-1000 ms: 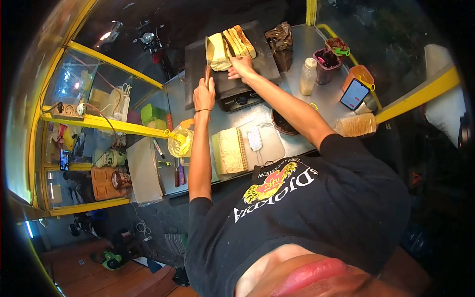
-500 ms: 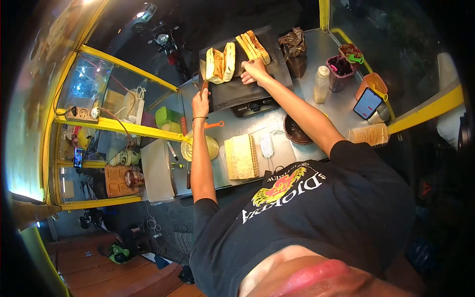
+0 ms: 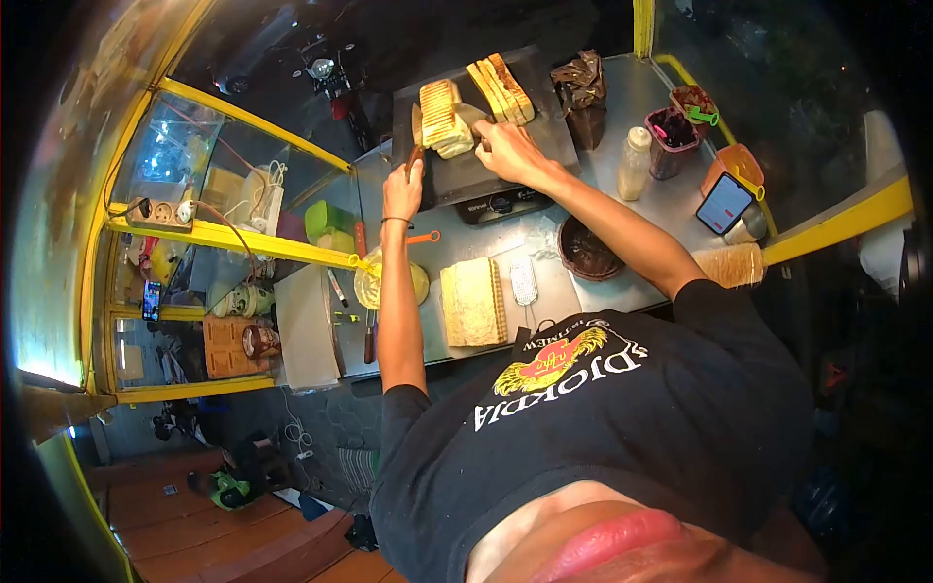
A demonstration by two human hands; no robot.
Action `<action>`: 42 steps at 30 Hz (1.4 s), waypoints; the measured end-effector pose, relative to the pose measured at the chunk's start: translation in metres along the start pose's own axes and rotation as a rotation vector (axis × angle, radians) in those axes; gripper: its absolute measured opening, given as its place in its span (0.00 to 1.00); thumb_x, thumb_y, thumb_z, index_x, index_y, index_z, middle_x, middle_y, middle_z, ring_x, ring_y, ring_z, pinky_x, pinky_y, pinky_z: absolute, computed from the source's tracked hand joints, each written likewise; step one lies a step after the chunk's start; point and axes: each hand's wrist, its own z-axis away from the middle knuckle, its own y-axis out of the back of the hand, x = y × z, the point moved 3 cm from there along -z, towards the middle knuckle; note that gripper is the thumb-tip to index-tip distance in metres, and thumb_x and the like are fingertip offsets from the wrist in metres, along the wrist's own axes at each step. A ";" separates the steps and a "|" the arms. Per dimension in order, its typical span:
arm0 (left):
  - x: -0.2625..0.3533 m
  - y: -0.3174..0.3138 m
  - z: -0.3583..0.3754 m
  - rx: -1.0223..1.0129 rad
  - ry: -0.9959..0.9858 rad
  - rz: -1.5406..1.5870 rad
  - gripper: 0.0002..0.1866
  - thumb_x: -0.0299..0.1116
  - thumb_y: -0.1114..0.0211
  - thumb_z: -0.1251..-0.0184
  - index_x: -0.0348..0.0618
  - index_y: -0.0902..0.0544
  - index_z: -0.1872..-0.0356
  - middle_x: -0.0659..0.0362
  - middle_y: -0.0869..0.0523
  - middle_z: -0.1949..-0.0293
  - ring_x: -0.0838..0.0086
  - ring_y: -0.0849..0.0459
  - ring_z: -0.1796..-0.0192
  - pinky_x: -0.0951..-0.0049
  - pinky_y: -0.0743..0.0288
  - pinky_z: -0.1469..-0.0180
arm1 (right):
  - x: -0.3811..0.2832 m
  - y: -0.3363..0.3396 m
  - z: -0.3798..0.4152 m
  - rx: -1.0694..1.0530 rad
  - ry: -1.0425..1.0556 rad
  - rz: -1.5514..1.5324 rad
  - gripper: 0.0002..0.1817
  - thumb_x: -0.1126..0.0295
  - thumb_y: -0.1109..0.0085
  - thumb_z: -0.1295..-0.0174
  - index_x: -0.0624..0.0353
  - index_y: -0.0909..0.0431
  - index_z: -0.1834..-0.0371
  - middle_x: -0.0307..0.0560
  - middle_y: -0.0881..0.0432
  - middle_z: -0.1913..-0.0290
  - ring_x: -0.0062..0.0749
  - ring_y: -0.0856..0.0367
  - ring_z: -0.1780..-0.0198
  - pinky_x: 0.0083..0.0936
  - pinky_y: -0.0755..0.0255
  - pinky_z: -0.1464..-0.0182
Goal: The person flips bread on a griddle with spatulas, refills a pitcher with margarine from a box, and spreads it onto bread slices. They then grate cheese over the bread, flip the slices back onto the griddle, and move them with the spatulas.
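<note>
Brown handle: the left hand (image 3: 401,191) is closed around the handle of a spatula (image 3: 416,160), its blade under the toast.
Right hand: the right hand (image 3: 508,148) rests with bent fingers on the griddle, just beside the toast; it holds nothing I can see.
Toast: the toast (image 3: 442,119) lies on the dark griddle (image 3: 473,173).
More bread: bread slices (image 3: 499,87) lean at the griddle's far edge.
Counter: a bread stack (image 3: 472,302) and a yellow tub (image 3: 391,285) sit nearer the body.

Pale yellow toasted bread (image 3: 442,119) is showing brown grill stripes on the black griddle (image 3: 486,170). A black shirt (image 3: 603,418) is bearing white lettering and a red-and-yellow emblem.
</note>
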 end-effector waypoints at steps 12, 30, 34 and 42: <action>0.068 0.004 0.019 0.085 0.038 0.170 0.23 0.49 0.46 0.29 0.37 0.15 0.65 0.44 0.16 0.73 0.54 0.14 0.65 0.58 0.26 0.62 | 0.063 0.104 0.004 0.311 -0.210 0.034 0.16 0.68 0.42 0.41 0.60 0.22 0.50 0.56 0.16 0.70 0.46 0.15 0.67 0.36 0.23 0.62; 0.103 -0.032 -0.010 -0.096 -0.086 -0.073 0.27 0.52 0.45 0.31 0.32 0.17 0.64 0.36 0.17 0.68 0.44 0.16 0.59 0.54 0.26 0.58 | 0.107 0.052 0.001 0.024 -0.764 -0.756 0.17 0.63 0.44 0.38 0.66 0.24 0.56 0.51 0.17 0.74 0.25 0.21 0.81 0.23 0.21 0.79; 0.106 -0.019 -0.007 -0.078 -0.072 -0.051 0.27 0.52 0.45 0.31 0.31 0.17 0.63 0.36 0.17 0.68 0.45 0.16 0.59 0.54 0.26 0.58 | 0.077 0.062 -0.006 0.027 -0.371 -0.312 0.15 0.64 0.44 0.39 0.67 0.21 0.59 0.53 0.18 0.74 0.29 0.20 0.80 0.28 0.23 0.73; 0.091 -0.006 0.001 -0.194 -0.042 -0.064 0.25 0.51 0.45 0.31 0.32 0.17 0.60 0.34 0.18 0.65 0.41 0.18 0.56 0.50 0.25 0.54 | 0.100 0.076 0.027 0.015 -0.693 -0.589 0.16 0.62 0.44 0.37 0.65 0.21 0.58 0.49 0.18 0.78 0.25 0.22 0.84 0.22 0.26 0.83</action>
